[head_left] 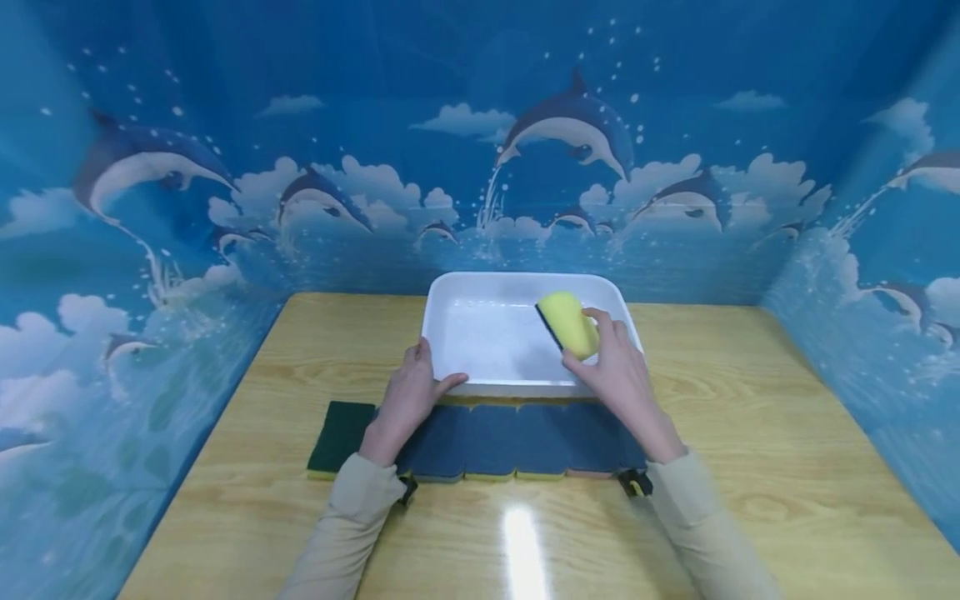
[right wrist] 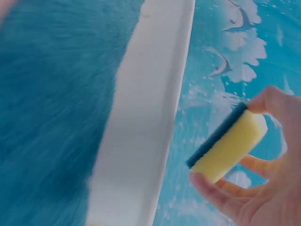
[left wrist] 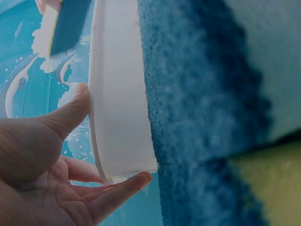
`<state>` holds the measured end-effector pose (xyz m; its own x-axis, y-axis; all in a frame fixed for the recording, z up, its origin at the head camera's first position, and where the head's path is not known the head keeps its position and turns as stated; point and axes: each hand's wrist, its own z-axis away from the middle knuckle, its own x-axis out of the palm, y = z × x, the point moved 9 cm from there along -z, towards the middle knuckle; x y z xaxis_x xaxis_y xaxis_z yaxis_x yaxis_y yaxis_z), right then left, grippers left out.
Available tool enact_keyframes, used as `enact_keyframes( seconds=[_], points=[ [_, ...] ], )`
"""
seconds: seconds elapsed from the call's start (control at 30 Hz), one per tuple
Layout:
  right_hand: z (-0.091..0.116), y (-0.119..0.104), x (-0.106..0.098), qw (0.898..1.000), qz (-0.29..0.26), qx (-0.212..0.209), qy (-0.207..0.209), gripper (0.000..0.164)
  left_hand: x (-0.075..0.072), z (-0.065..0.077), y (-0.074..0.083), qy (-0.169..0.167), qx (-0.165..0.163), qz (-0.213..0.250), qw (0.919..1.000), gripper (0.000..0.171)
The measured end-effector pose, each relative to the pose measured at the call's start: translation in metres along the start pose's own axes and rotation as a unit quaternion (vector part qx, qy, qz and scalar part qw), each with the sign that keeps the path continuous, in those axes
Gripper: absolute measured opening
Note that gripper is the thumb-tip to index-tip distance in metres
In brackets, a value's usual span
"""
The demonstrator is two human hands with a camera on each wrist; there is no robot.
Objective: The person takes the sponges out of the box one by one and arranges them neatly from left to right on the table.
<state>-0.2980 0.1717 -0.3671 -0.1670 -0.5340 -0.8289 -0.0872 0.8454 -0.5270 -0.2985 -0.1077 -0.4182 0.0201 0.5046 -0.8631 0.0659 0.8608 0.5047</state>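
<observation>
A white rectangular tray (head_left: pixel 487 333) lies on the table. My left hand (head_left: pixel 408 400) grips its near left corner, thumb over the front rim and fingers along the left side; in the left wrist view the thumb (left wrist: pixel 77 101) meets the rim. Over the right part of the tray, my right hand (head_left: pixel 618 375) pinches a yellow scouring sponge (head_left: pixel 567 323) between thumb and fingers. The sponge is tilted, its dark scouring pad (right wrist: pixel 217 135) facing left. In front of the tray runs a row of several sponges (head_left: pixel 517 437), dark pads up.
A sponge with a dark green pad (head_left: pixel 341 437) sits at the left end of the row. The wooden table (head_left: pixel 735 400) extends on both sides. A blue curtain (head_left: pixel 420 100) with dolphins surrounds the table's back and sides.
</observation>
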Motion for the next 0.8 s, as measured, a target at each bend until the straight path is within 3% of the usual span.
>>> enact_keyframes(
  seconds=[0.23, 0.37, 0.57, 0.7, 0.8],
  points=[
    [0.052, 0.053, -0.053, 0.993, -0.090, 0.032, 0.069, 0.064, 0.001, 0.000, 0.002, 0.001, 0.003, 0.003, 1.0000, 0.102],
    [0.076, 0.091, -0.071, 0.989, -0.118, 0.055, 0.066, 0.061, 0.002, 0.000, 0.002, -0.001, 0.003, 0.005, 1.0000, 0.102],
    [0.101, 0.139, -0.065, 0.977, -0.189, 0.097, 0.001, 0.063, 0.001, 0.000, 0.001, -0.005, -0.005, 0.010, 0.9999, 0.101],
    [0.113, 0.161, -0.051, 0.958, -0.237, 0.149, -0.067, 0.067, 0.001, 0.001, 0.000, -0.010, -0.007, 0.014, 0.9998, 0.102],
    [0.121, 0.172, -0.040, 0.937, -0.269, 0.187, -0.119, 0.068, 0.002, 0.001, 0.000, -0.012, -0.007, 0.014, 0.9998, 0.101]
  ],
)
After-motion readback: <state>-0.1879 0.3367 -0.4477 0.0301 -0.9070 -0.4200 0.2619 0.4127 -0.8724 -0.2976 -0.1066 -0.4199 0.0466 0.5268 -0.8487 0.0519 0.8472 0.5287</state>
